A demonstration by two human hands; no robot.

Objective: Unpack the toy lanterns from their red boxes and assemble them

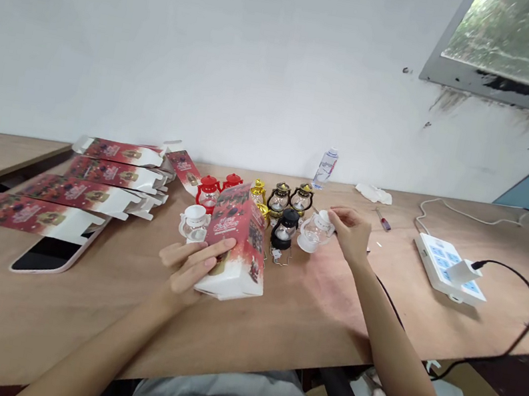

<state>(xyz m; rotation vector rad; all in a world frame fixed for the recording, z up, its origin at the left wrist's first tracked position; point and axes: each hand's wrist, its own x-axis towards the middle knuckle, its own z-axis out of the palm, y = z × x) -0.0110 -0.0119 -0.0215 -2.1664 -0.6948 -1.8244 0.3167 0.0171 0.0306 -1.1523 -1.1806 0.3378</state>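
Note:
My left hand (194,267) is closed around a red printed Christmas gift box (237,241), tilted above the table with its white bottom end toward me. My right hand (350,231) pinches the top of a small white lantern (315,232), which leans to one side at the table. Between the hands stands a black lantern (285,228) with a wire handle in front of it. Behind the box are red lanterns (208,192), gold lanterns (258,191) and dark bronze lanterns (279,198). Another white lantern (194,223) stands left of the box, partly hidden by it.
Flattened red boxes (67,191) lie in a row at the left, over a phone (52,255). A clear bottle (325,169) stands by the wall. At the right are a tissue (373,194), a screwdriver (383,222) and a power strip (446,265) with a black cable.

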